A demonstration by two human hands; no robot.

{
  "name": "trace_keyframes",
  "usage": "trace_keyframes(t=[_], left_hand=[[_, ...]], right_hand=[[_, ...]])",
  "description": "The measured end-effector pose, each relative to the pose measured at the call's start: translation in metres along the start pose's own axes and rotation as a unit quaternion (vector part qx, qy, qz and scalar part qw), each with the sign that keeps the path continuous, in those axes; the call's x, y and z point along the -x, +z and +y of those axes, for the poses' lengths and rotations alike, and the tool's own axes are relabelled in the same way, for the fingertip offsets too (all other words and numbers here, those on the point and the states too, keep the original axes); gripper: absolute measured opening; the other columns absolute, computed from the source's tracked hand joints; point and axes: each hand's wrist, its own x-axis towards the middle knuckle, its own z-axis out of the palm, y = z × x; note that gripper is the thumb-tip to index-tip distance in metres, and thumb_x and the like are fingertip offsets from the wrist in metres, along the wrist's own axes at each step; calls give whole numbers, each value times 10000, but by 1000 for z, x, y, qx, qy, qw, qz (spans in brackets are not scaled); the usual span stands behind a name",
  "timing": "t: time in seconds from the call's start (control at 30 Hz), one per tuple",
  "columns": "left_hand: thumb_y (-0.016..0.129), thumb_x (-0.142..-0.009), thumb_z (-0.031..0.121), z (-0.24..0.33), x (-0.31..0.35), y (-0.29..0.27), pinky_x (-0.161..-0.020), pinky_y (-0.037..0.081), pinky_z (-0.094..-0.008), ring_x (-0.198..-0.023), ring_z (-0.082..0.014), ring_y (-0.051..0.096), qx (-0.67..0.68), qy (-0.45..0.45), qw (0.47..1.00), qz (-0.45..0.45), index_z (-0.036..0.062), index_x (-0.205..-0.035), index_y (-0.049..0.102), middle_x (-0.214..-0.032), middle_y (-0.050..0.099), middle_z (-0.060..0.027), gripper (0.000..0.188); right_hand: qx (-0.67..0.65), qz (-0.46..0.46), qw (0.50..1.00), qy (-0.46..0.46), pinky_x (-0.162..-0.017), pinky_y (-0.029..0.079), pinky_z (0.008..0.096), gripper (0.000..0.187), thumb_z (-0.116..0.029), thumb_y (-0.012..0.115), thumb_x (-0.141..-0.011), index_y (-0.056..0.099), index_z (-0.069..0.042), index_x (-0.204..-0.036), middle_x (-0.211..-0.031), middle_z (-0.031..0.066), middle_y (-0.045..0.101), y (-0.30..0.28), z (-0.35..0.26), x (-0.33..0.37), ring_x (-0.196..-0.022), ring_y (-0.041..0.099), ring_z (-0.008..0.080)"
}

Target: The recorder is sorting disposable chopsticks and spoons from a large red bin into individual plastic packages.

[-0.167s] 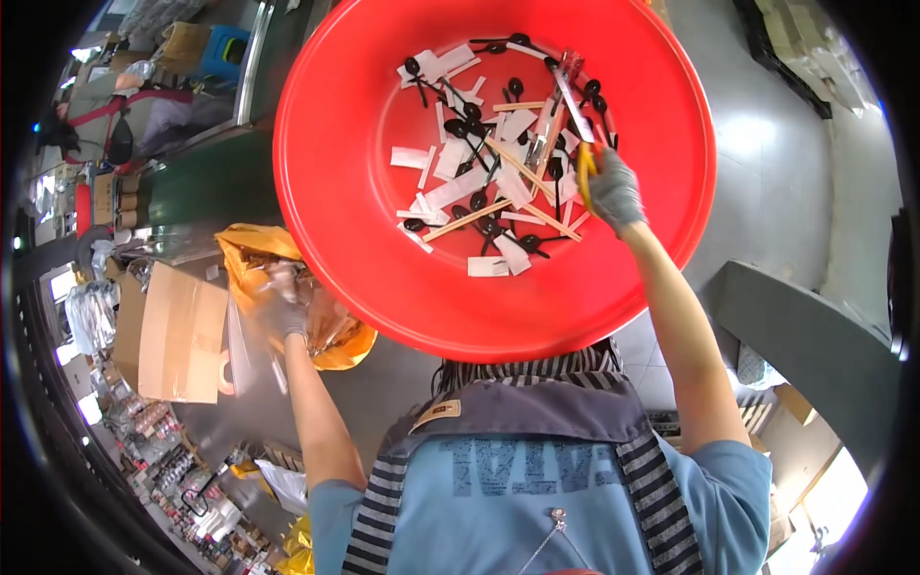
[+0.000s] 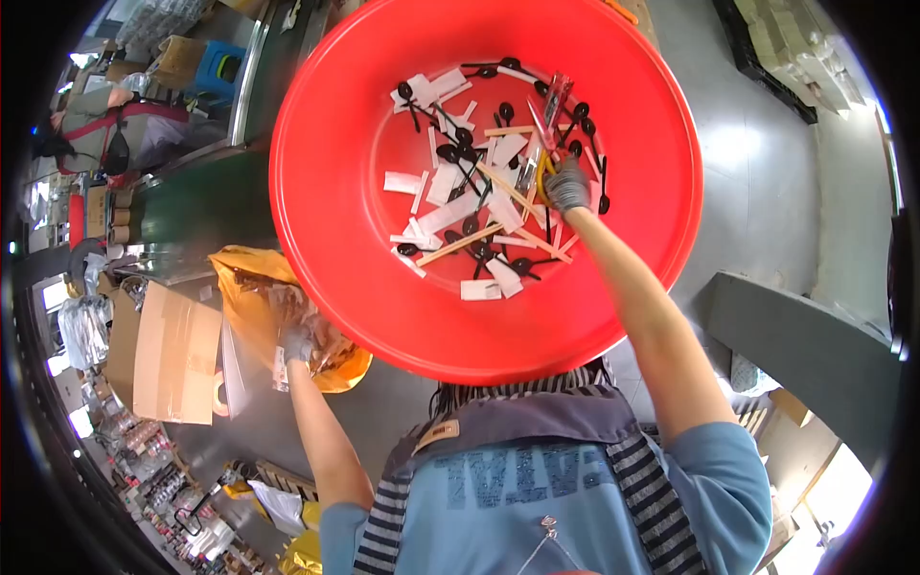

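My right hand (image 2: 567, 188), in a grey glove, is closed on scissors with yellow handles (image 2: 546, 174) over the red tub. Their two blades are spread and point away from me. A clear packet with red print (image 2: 558, 96) lies near the tips. In the tub (image 2: 450, 340) are black plastic spoons (image 2: 464, 137), wooden chopsticks (image 2: 450, 248) and white paper packets (image 2: 480, 289). My left hand (image 2: 299, 342), also gloved, is at the mouth of a yellow bag (image 2: 240, 278) filled with clear wrappers. Its fingers are partly hidden, closed on a clear plastic packet (image 2: 281, 369).
A cardboard box (image 2: 177, 355) and a tape roll (image 2: 219, 393) stand left of the bag. Beyond the tub's left side runs a green work surface (image 2: 192, 206), with another person (image 2: 105, 134) behind it. A grey beam-like structure (image 2: 795, 335) is on the right.
My right hand has shifted left over the tub, and the scissor blades now show spread apart. My left hand has drawn back toward me at the bag. The view has shifted slightly.
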Motion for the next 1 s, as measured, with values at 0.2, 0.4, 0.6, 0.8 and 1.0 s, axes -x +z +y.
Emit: trace_keyframes(t=[0.2, 0.4, 0.6, 0.8, 1.0], left_hand=[[638, -777, 102, 92, 77, 42, -385, 347, -189, -447, -57, 458, -119, 151, 962, 194, 20, -816, 611, -608, 547, -12, 94], [593, -819, 213, 223, 159, 168, -581, 391, -160, -653, -41, 489, -4, 232, 971, 66, 23, -943, 615, -758, 548, 13, 228], [642, -779, 340, 264, 155, 312, -780, 477, -254, -909, -168, 591, 135, 132, 916, -355, -7, -1157, 503, -1065, 581, -101, 532], [598, -825, 174, 265, 145, 357, -796, 518, -333, -988, -242, 579, 323, 37, 832, -451, 11, -1215, 435, -1076, 581, -132, 454], [593, -827, 186, 257, 150, 338, -878, 466, -486, -1102, -324, 498, 332, 77, 817, -465, 67, -1241, 418, -1192, 504, -152, 465]], right_hand=[[0, 77, 997, -7, -639, 445, 395, 251, -158, 604, -723, 498, -78, -936, -816, 170, 600, 22, -10, -11, -767, 594, 323], [-271, -29, 947, -168, -739, 442, 356, 482, -241, 710, -688, 508, -27, -1071, -938, 196, 586, -1, -41, 20, -842, 570, 306], [-298, -195, 891, -283, -671, 436, 226, 439, -188, 789, -644, 531, -15, -955, -773, 12, 500, -83, -127, 91, -691, 455, 82], [-630, -348, 687, -103, -667, 493, 233, 362, -114, 703, -734, 499, -3, -1012, -870, 54, 570, -103, -108, 101, -806, 578, 136], [-516, -176, 833, -94, -430, 460, 191, 246, -71, 657, -769, 438, -31, -875, -817, 131, 624, -109, -65, 109, -581, 607, 142]])
